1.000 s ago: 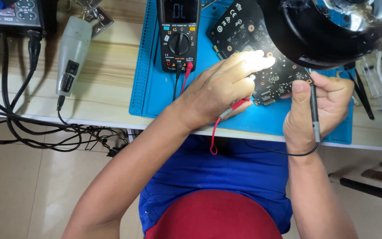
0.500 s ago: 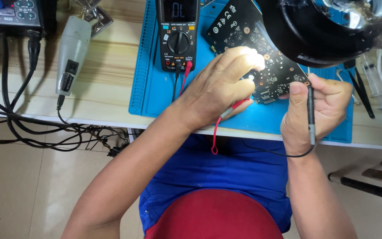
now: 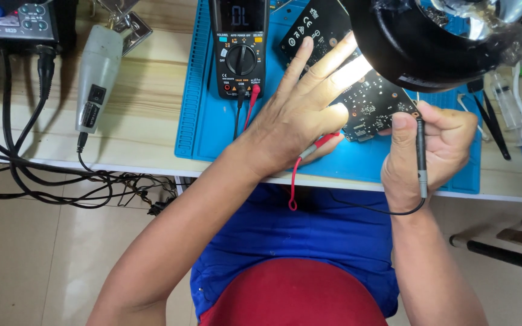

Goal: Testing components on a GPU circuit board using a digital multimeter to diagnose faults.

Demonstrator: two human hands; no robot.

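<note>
My right hand (image 3: 436, 142) pinches the black probe (image 3: 420, 158), tip on the circuit board (image 3: 367, 99) lying on the blue mat (image 3: 203, 115). My left hand (image 3: 300, 115), fingers spread, traps the red probe (image 3: 318, 147); I press steadily, no slipping.

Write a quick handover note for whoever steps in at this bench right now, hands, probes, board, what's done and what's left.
Left hand: red probe under the palm, fingers spread over the board.
Right hand: grip shut on black probe, tip at the board's right edge.
Board lies on the blue mat, under the lamp; meter stands above, both leads plugged in.
Done: probes out, meter on.
Left: red tip's contact is hidden, so check it.
</note>
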